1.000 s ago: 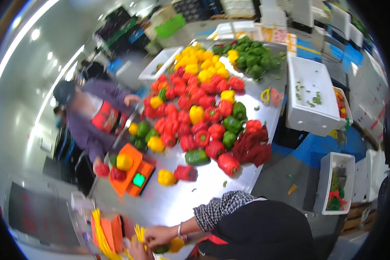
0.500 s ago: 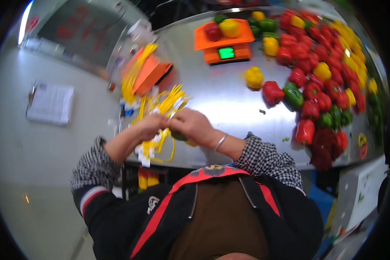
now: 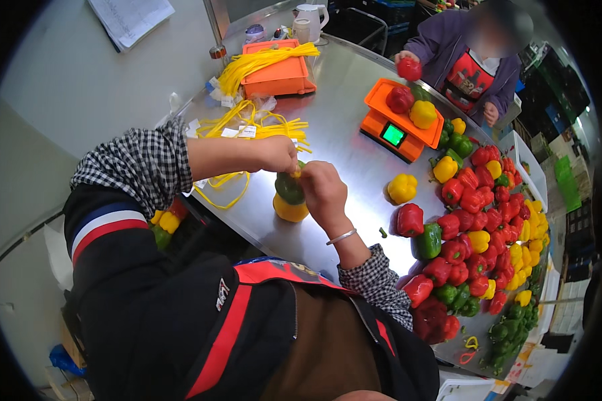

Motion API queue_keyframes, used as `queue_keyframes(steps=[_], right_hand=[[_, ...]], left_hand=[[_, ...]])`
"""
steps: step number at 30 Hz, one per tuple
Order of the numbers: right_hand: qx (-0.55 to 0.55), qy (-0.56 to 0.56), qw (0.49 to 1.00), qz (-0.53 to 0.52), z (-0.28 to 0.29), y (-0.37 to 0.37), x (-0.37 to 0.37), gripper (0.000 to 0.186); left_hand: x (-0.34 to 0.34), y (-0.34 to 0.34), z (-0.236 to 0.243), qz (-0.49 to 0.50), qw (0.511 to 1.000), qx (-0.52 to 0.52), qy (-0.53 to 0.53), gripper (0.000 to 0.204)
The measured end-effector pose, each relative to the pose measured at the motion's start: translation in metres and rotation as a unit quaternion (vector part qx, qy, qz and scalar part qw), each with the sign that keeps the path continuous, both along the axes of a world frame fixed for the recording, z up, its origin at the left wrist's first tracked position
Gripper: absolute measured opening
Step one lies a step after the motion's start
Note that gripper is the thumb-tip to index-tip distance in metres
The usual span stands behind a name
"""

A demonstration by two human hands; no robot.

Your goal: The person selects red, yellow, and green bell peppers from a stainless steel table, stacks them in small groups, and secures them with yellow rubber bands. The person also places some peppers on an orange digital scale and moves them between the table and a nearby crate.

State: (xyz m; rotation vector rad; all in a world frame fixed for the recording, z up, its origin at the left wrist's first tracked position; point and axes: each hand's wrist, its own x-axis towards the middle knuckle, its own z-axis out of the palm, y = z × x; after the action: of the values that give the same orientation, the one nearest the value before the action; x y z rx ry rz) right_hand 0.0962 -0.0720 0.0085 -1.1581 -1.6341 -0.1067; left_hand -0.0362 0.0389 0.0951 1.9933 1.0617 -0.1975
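My left hand [image 3: 275, 154] and my right hand [image 3: 322, 194] meet with fingers pinched at the top of a green bell pepper [image 3: 289, 190], around a small yellow bit too hidden to identify. A yellow pepper [image 3: 289, 211] lies directly below the green one. Loose yellow strips with white tags [image 3: 227, 127] are spread beside my hands. Farther back, more yellow strips [image 3: 254, 61] lie over an orange tray [image 3: 284, 78].
A steel table [image 3: 344, 100] bears an orange scale [image 3: 411, 144] with peppers, and a large pile of red, yellow and green peppers [image 3: 478, 214] at right. Across it, a person [image 3: 448, 50] holds a red pepper [image 3: 409, 69]. Papers [image 3: 130, 20] lie upper left.
The view has swung round. My hands stay closed together, and the stacked peppers beneath them now show more fully. The other person's hand holds a red pepper near the scale.
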Motion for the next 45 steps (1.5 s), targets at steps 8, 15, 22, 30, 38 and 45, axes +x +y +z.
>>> queue_keyframes(steps=[8, 15, 22, 30, 38, 45], right_hand=[[-0.122, 0.612, 0.764, 0.165, -0.020, 0.021, -0.010, 0.010], [-0.182, 0.684, 0.662, 0.246, -0.002, 0.033, 0.008, 0.007], [-0.373, 0.752, 0.458, 0.292, 0.053, 0.079, -0.044, 0.014], [-0.470, 0.699, 0.502, 0.195, -0.041, 0.117, -0.109, 0.027], [-0.580, 0.664, 0.470, 0.038, -0.175, 0.057, -0.081, 0.011], [-0.609, 0.468, 0.634, 0.097, -0.181, 0.034, -0.083, 0.015]], left_hand=[[-0.012, -0.039, -0.070, 0.071, 0.867, 0.347, -0.351, 0.008], [-0.020, -0.045, -0.103, 0.121, 0.822, 0.150, -0.537, 0.041], [-0.121, -0.054, -0.097, 0.089, 0.797, -0.178, -0.571, 0.109], [-0.242, -0.082, -0.164, 0.367, 0.456, -0.365, -0.724, 0.064], [-0.449, -0.123, -0.218, 0.606, 0.269, -0.129, -0.737, 0.057], [-0.536, -0.161, -0.269, 0.778, 0.400, 0.083, -0.478, 0.067]])
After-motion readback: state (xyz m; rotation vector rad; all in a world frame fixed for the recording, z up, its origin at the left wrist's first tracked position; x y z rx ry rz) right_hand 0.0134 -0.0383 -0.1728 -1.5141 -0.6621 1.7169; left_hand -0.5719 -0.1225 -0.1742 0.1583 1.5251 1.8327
